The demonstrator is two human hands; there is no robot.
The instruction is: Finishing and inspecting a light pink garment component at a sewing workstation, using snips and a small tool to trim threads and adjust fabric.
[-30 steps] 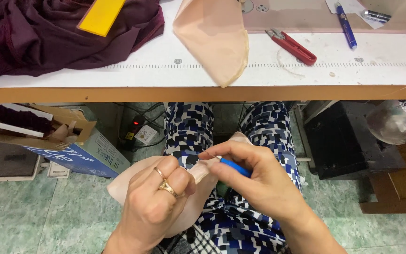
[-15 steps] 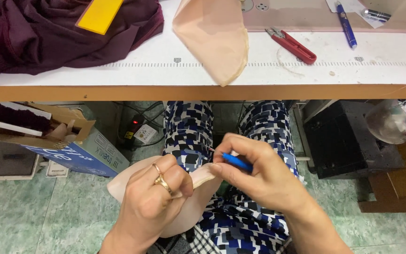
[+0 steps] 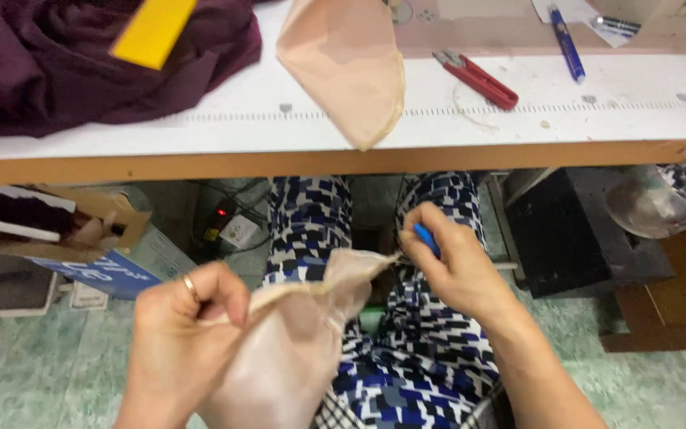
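The person sits at a white table (image 3: 518, 119) and works below its front edge, over the lap. The left hand (image 3: 180, 334) is clenched on the near edge of a sheer peach cloth (image 3: 295, 349), bunching it between thumb and fingers; a ring shows on one finger. The right hand (image 3: 454, 266) grips a small blue tool (image 3: 425, 237) in closed fingers and also pinches the far corner of the cloth, so the edge is pulled taut between the two hands. The rest of the cloth hangs down from the left hand toward the knees.

Judging by the grip, the tool is at work on the seam or edge at that corner. How much of the edge has been worked cannot be told, since no loose threads show clearly.

On the table, above the hands, lies a second peach piece (image 3: 347, 67) with a bound edge, its tip hanging over the front edge. To its right lie red snips (image 3: 478, 79) and a blue pen (image 3: 567, 44); to its left, dark purple fabric (image 3: 81, 71) with a yellow card (image 3: 152, 30) on it.
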